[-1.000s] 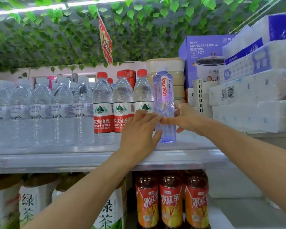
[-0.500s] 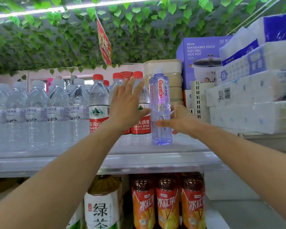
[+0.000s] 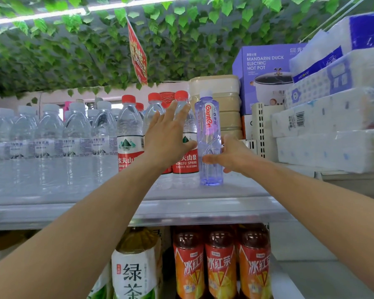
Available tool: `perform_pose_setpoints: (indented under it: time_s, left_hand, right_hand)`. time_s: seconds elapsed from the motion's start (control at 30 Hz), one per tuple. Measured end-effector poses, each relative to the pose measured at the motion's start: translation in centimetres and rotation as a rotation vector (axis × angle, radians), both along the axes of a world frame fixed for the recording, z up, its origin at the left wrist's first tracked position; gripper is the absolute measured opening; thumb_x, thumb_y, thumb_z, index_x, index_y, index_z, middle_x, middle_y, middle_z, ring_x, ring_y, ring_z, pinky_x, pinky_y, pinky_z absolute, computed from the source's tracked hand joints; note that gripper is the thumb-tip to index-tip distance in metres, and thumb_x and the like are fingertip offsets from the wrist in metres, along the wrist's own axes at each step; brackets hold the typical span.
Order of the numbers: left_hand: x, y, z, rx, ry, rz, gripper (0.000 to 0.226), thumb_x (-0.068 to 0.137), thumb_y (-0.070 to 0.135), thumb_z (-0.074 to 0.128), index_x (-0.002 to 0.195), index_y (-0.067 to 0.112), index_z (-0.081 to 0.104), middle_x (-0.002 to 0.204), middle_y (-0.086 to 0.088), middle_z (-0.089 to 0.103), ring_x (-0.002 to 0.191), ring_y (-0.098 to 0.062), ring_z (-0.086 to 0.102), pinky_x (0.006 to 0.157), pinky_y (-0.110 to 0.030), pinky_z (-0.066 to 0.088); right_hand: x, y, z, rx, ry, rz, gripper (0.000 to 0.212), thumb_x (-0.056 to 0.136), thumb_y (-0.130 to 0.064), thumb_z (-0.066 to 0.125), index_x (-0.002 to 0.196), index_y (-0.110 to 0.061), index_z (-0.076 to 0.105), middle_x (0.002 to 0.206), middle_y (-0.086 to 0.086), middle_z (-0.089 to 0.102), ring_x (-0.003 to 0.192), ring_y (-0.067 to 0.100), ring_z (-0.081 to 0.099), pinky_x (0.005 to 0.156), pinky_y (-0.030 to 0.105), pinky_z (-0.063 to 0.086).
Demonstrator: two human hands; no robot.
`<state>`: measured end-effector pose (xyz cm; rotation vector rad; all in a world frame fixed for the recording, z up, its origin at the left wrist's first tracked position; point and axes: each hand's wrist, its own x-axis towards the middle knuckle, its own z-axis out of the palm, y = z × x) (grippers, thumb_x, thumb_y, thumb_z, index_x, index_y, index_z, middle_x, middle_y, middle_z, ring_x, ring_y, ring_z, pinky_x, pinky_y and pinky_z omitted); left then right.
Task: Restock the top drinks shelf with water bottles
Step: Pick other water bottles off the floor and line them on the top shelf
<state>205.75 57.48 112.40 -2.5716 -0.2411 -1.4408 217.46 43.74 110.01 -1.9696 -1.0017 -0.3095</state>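
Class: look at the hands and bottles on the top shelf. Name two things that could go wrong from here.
1. The tall, narrow purple bottle is held only low down by the right hand; it could tip.
2. The left hand lies flat against the red-capped bottles; a hard push might topple that row backwards.

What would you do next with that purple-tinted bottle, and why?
Probably nudge the tall purple-tinted Ganten water bottle leftward, snug against the red-capped Nongfu Spring bottles. It stands upright on the clear top shelf at the row's right end. The right hand curls round its right side, and the left hand lies flat against the red-capped bottles, seemingly steadying them.
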Motion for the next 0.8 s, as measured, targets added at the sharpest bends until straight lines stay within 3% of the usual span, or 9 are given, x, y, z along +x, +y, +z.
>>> perform_pose_setpoints:
  time_s: [0.27,0.5,0.57,0.67,0.8]
  left_hand:
    - [0.1,0.0,0.0,0.007,-0.009,-0.006,0.092,0.086,0.047,0.068,0.158,0.026,0.014,0.166,-0.008,0.011,0.15,-0.03,0.019,0.123,-0.045,0.011]
    - [0.2,0.1,0.0,0.005,-0.007,-0.009,0.092,0.087,0.048,0.068,0.158,0.026,0.013,0.166,-0.008,0.01,0.151,-0.029,0.018,0.123,-0.044,0.01]
    - [0.1,0.1,0.1,0.006,-0.008,-0.015,0.092,0.087,0.048,0.068,0.158,0.026,0.013,0.166,-0.008,0.01,0.151,-0.029,0.017,0.122,-0.044,0.009]
    - [0.1,0.2,0.1,-0.001,-0.016,-0.025,0.092,0.087,0.047,0.068,0.158,0.026,0.014,0.166,-0.007,0.01,0.151,-0.029,0.018,0.122,-0.042,0.008]
    - [0.2,0.4,-0.1,0.003,-0.025,-0.035,0.091,0.087,0.047,0.068,0.158,0.027,0.014,0.166,-0.007,0.01,0.151,-0.028,0.017,0.122,-0.041,0.007]
  right_hand:
    - [0.8,1.1,0.0,0.005,-0.002,-0.027,0.062,0.083,-0.028,0.079,0.138,-0.023,0.051,0.118,0.007,0.065,0.098,0.024,0.065,0.068,0.036,0.06]
    - [1.3,1.5,-0.1,0.048,0.046,-0.024,0.065,0.08,-0.028,0.082,0.136,-0.022,0.049,0.112,0.004,0.063,0.094,0.021,0.062,0.058,0.028,0.052]
    - [1.6,1.5,-0.1,0.085,0.108,-0.017,0.072,0.076,-0.026,0.085,0.136,-0.019,0.046,0.11,0.001,0.062,0.095,0.018,0.061,0.068,0.03,0.052]
    - [2.3,1.4,0.0,0.048,0.3,0.059,0.074,0.073,-0.015,0.086,0.135,-0.019,0.046,0.127,0.001,0.059,0.12,0.024,0.054,0.103,0.047,0.045]
    - [3.0,1.8,-0.2,-0.015,0.383,0.146,0.065,0.072,0.0,0.081,0.129,-0.018,0.056,0.129,0.006,0.063,0.125,0.029,0.054,0.11,0.049,0.041]
